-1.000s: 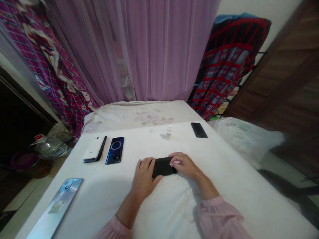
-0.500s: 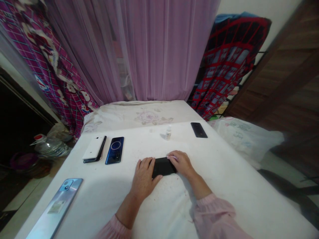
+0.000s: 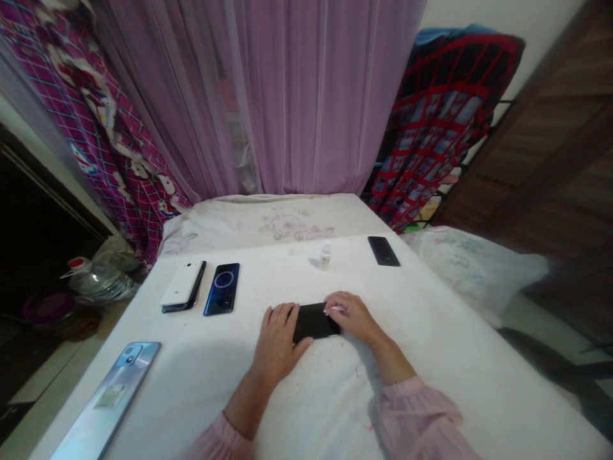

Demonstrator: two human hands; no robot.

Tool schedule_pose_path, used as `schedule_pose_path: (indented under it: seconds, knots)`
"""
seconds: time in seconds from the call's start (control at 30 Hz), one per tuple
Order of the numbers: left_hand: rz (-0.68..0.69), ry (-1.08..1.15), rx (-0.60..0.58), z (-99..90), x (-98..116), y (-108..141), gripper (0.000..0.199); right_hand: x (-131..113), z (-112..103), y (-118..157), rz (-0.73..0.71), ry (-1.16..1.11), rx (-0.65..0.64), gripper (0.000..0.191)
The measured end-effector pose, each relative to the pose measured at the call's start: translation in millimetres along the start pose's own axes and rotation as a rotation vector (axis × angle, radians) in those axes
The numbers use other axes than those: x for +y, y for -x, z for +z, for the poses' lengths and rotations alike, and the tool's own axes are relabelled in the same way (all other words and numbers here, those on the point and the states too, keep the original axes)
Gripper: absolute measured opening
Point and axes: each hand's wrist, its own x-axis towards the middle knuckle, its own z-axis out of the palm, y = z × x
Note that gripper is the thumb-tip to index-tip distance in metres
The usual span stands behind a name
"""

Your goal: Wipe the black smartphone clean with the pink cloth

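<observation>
A black phone [image 3: 313,321] lies crosswise on the white-covered table, its dark glossy side up. My left hand [image 3: 278,338] grips its left end, fingers over the far edge and thumb along the near edge. At the right end of the phone, my right hand [image 3: 352,314] is closed in a pinch on a small pale, pinkish-white thing [image 3: 336,309], mostly hidden by the fingers, so its kind is unclear. Beyond the hands stands a small clear bottle [image 3: 324,257] with a white label.
To the left lie a blue phone [image 3: 222,289], a white phone [image 3: 181,285] stacked on a dark one, and a large silvery-blue phone [image 3: 108,402]. Another dark phone [image 3: 384,251] rests near the far right edge. A plastic bag [image 3: 472,268] hangs beside the table.
My right hand has shifted slightly right along the phone's end, the pale thing still pinched. My left hand keeps its hold; the other phones and the bottle stay put.
</observation>
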Motion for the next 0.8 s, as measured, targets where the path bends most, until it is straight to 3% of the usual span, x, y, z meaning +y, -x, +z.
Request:
schedule_pose_path:
  seconds: [0.27, 0.6, 0.8]
  knots:
    - [0.005, 0.003, 0.004, -0.9, -0.1, -0.3, 0.058, -10.9, 7.8, -8.1, 0.123, 0.167, 0.052, 0.013]
    - [0.006, -0.006, 0.006, -1.5, 0.1, -0.4, 0.060, -0.7, -1.0, -0.5, -0.034, -0.025, -0.018, 0.012]
    - [0.015, 0.001, 0.019, -0.7, -0.7, 0.4, 0.060, -1.3, -1.5, 0.3, -0.007, -0.030, -0.035, 0.011]
